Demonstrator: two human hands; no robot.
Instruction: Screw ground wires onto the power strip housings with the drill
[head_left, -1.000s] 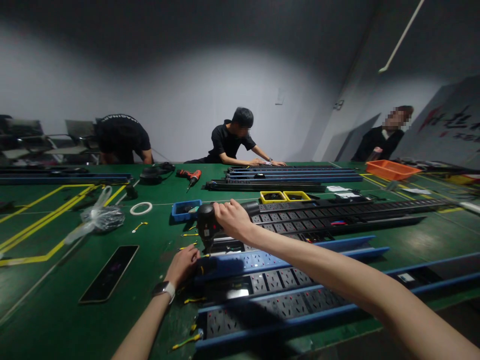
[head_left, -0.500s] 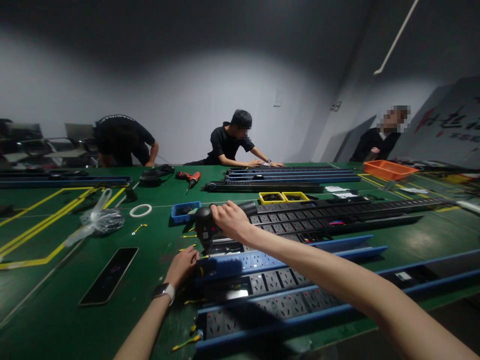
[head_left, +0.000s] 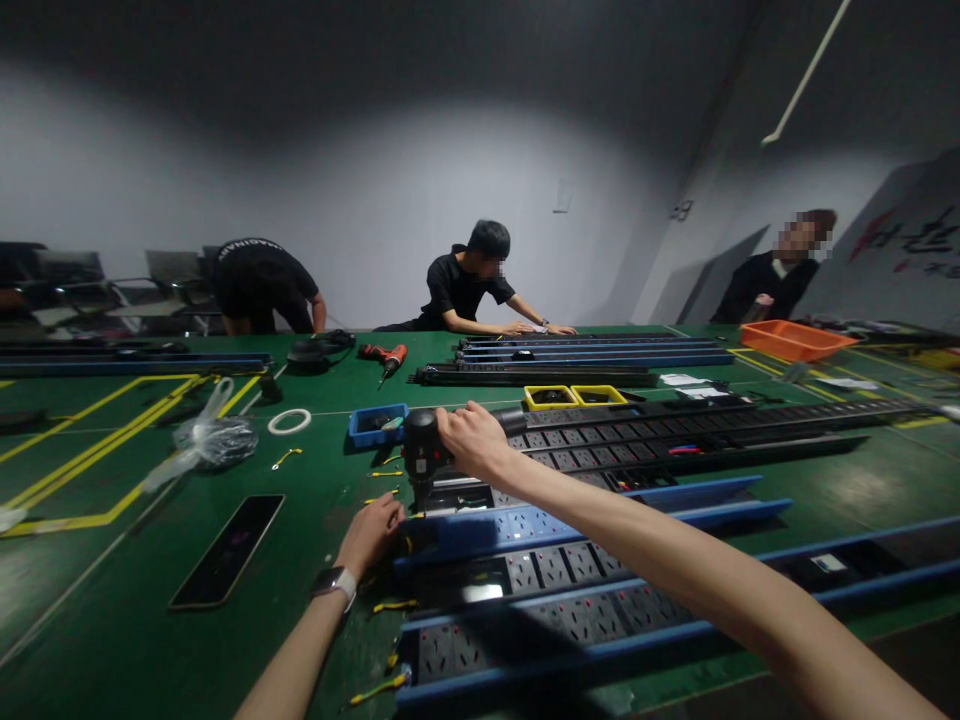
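Note:
My right hand (head_left: pixel 476 442) is wrapped round the handle of a black cordless screwdriver (head_left: pixel 422 445). The tool points downward, with its tip at the left end of a blue-railed power strip (head_left: pixel 517 522). Beside that tip, my left hand (head_left: pixel 370 532) has its fingers drawn together at the strip's end; whatever they pinch is hidden. A watch (head_left: pixel 334 583) is on my left wrist. Nearer to me lie more power strips, among them a blue-edged socket strip (head_left: pixel 592 612). Short yellow-green wires (head_left: pixel 379 690) stick out from the strip ends.
Left of my hands lie a phone (head_left: pixel 229 552), a white ring (head_left: pixel 289 422) and a plastic bag (head_left: pixel 216 440). Further back are a blue bin (head_left: pixel 367 440), yellow bins (head_left: pixel 551 408), a red drill (head_left: pixel 384 358) and an orange tray (head_left: pixel 799 352). Co-workers (head_left: pixel 469 290) are across the green table.
The view has swung slightly left, so everything sits a little further right. Both hands and the screwdriver keep their places at the strip's end.

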